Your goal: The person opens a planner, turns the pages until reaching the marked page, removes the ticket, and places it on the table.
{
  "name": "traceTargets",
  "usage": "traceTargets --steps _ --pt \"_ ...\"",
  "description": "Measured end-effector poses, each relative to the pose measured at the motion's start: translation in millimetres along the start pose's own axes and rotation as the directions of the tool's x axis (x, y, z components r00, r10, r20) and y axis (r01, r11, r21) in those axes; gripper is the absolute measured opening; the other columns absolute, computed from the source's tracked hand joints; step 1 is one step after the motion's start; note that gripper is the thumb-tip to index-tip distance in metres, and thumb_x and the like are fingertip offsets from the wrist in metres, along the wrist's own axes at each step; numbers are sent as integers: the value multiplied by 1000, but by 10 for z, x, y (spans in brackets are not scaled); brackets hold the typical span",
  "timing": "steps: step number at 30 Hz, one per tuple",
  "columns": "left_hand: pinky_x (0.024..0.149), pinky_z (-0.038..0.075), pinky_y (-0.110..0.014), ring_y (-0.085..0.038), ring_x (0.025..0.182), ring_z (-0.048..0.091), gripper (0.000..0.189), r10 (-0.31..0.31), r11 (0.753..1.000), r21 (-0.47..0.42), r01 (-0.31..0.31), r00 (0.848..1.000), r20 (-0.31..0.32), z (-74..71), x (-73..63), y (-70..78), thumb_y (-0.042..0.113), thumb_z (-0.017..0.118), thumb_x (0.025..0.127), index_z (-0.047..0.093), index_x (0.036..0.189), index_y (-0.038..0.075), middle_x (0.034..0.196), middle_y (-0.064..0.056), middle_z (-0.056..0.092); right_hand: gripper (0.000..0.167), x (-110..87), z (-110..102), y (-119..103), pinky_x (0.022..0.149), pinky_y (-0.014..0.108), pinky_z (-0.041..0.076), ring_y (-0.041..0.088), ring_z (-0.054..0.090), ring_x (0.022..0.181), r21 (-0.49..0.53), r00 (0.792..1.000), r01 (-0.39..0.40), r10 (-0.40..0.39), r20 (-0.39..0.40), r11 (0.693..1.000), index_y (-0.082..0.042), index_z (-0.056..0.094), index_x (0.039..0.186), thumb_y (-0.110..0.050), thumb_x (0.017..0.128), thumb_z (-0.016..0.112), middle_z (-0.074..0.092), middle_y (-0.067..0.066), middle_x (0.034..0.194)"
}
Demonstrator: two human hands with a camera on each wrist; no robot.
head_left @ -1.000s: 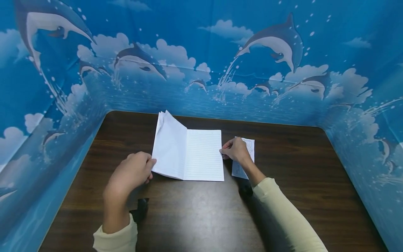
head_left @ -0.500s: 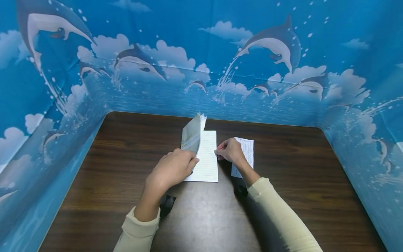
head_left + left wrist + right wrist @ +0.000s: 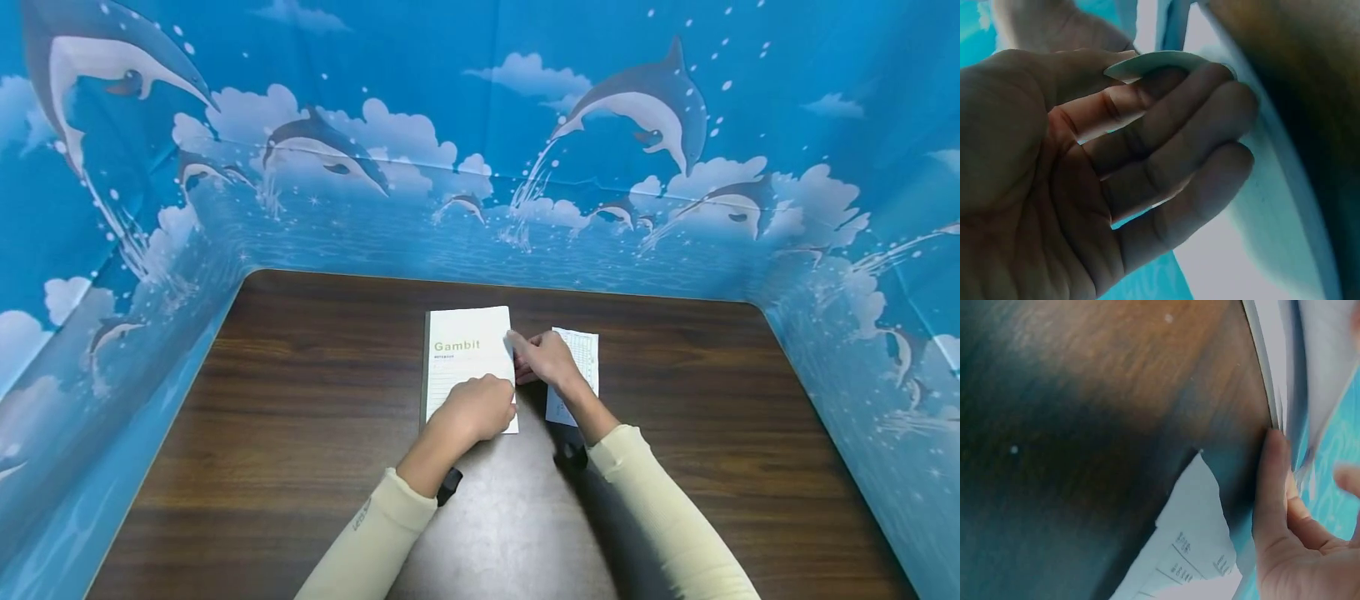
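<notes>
A notebook (image 3: 468, 325) with "Gambit" printed on its pale front lies nearly closed at the table's middle, dark spine to the left. My left hand (image 3: 476, 407) covers its lower right part. In the left wrist view, the thumb and index finger pinch the bent edge of the cover (image 3: 1157, 61), and the other fingers curl loosely. My right hand (image 3: 547, 360) is at the notebook's right edge. The right wrist view shows its fingers (image 3: 1272, 487) touching the edge of the stacked pages (image 3: 1277, 369), with the thumb (image 3: 1349, 479) held apart.
A printed paper slip (image 3: 585, 350) lies right of the notebook, partly under the right hand and wrist. The dark wooden table (image 3: 315, 375) is bordered at the back and sides by a blue dolphin-print cloth (image 3: 420, 208).
My left hand has moved right, turning the left side of the open notebook over onto the lined page, so the front now faces up. The right hand's thumb has lifted from the edge.
</notes>
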State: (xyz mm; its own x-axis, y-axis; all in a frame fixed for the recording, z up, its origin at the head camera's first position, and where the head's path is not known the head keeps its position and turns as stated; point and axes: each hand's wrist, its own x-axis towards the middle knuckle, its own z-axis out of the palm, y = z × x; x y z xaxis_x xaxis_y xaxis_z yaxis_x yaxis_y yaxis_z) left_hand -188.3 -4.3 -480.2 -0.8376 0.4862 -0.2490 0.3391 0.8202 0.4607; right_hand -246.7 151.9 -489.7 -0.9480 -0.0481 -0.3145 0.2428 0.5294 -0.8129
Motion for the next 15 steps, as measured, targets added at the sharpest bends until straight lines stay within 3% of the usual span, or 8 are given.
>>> traceTargets --steps 3,6,10,15 --pt "51 47 -34 -18 54 52 30 -35 999 -23 36 999 39 8 -5 55 19 65 105 64 75 13 66 -2 59 40 -1 43 -2 60 30 65 13 74 59 -173 998 52 -56 -20 984 1 79 87 -35 103 74 79 14 78" --pt "53 47 -34 -18 54 51 35 -70 997 -15 71 995 65 21 -3 104 20 64 105 62 71 14 65 -2 58 29 2 86 -14 56 28 62 12 73 57 -289 995 70 -89 -52 955 -4 80 83 -28 98 81 78 11 73" --pt "57 48 -36 -18 56 50 41 -116 993 17 115 989 97 -3 -47 177 27 64 106 57 66 16 65 0 54 26 8 116 -27 54 28 61 12 72 56 -315 994 59 -85 -71 947 -4 79 82 -26 97 83 78 10 71" --pt "57 50 -36 -17 57 52 42 -105 994 46 102 991 79 87 -62 154 39 74 102 60 71 15 65 2 54 27 18 98 -8 57 29 63 13 73 57 -309 996 53 -73 -54 950 -4 78 86 -27 98 82 78 11 75"
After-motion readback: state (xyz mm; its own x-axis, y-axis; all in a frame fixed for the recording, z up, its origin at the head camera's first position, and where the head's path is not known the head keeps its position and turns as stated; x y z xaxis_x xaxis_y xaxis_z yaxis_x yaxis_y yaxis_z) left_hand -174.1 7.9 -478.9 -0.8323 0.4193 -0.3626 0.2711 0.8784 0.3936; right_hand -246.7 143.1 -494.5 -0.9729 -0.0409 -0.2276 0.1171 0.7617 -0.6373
